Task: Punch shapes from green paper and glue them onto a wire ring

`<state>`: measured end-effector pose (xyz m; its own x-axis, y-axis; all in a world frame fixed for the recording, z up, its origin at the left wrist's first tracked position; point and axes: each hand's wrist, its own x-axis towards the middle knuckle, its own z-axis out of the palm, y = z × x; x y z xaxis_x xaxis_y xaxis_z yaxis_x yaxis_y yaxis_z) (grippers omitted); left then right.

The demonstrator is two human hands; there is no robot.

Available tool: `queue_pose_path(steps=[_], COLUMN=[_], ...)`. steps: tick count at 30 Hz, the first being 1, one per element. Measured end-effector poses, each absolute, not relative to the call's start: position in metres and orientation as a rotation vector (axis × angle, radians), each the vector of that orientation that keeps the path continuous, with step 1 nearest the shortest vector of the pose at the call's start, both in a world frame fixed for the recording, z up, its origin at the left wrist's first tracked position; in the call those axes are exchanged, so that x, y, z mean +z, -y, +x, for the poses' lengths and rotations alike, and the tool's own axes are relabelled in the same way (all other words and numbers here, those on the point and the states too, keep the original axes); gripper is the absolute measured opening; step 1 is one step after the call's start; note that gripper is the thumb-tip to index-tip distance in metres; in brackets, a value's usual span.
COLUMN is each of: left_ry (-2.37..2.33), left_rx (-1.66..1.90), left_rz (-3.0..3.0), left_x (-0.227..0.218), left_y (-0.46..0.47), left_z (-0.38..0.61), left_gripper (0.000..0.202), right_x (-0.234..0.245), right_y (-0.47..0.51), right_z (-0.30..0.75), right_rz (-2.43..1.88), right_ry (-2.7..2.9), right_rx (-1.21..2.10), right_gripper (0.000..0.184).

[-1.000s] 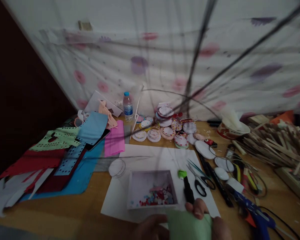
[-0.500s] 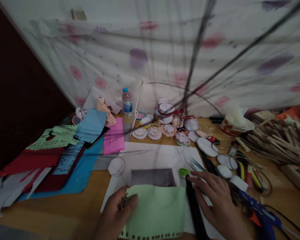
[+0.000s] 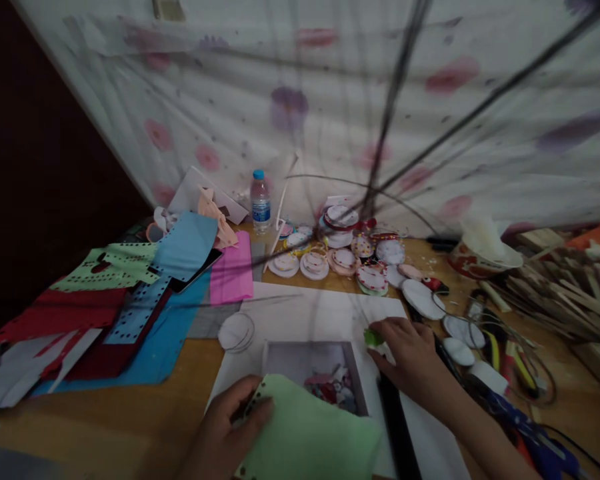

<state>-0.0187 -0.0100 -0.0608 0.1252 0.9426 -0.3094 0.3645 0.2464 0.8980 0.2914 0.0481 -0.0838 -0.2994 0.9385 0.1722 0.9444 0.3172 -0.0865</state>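
Observation:
My left hand (image 3: 235, 423) pinches a light green sheet (image 3: 310, 433) by its left edge, where a row of small holes runs. The sheet covers the front of a shallow grey box (image 3: 285, 353) that has small coloured scraps (image 3: 335, 387) in it. To the right, my right hand (image 3: 405, 353) has its thumb and fingers around a small bright green object (image 3: 373, 338); its kind is unclear. Below that hand a long black bar-shaped thing (image 3: 399, 427) lies on the white board (image 3: 320, 303).
Coloured sheets (image 3: 70, 313) pile up at left, beside a pink sheet (image 3: 231, 270). A water bottle (image 3: 261, 203) and several small disc stacks (image 3: 373, 277) stand at the back. Pliers (image 3: 513, 360), blue-handled tools (image 3: 525, 427) and wooden sticks (image 3: 560, 287) crowd the right. Dark strands cross the view.
My right hand has moved up and left, and closed on the bright green object. The green sheet has tilted down at its right, uncovering scraps in the box. The view has shifted slightly.

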Motion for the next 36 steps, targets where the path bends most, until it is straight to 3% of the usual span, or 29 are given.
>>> queue_pose_path(steps=[6,9,18,29,36], left_ry=[-1.402,-1.349,-1.266,-1.277,-1.316], left_rx=[0.606,0.581,0.501,0.493,0.502], left_rz=[1.472,1.598,1.842,1.856,1.868], left_x=[-0.055,-0.046,-0.03,-0.032,-0.033], left_y=[-0.004,-0.01,-0.007,-0.003,-0.002], left_z=[-0.02,-0.011,0.0,-0.004,-0.001], left_gripper=[0.025,0.023,0.02,0.02,0.02], right_x=[-0.045,-0.038,-0.024,-0.031,-0.011], right_y=[-0.011,0.004,0.007,0.01,0.01], right_z=[0.262,0.237,0.209,0.208,0.204], right_rz=[-1.378,-1.303,-1.379,-1.324,-1.516], right_ry=[1.855,1.81,1.808,1.812,1.725], right_rx=[0.85,1.059,1.047,1.058,1.245], right_gripper=[0.018,0.023,0.015,0.025,0.018])
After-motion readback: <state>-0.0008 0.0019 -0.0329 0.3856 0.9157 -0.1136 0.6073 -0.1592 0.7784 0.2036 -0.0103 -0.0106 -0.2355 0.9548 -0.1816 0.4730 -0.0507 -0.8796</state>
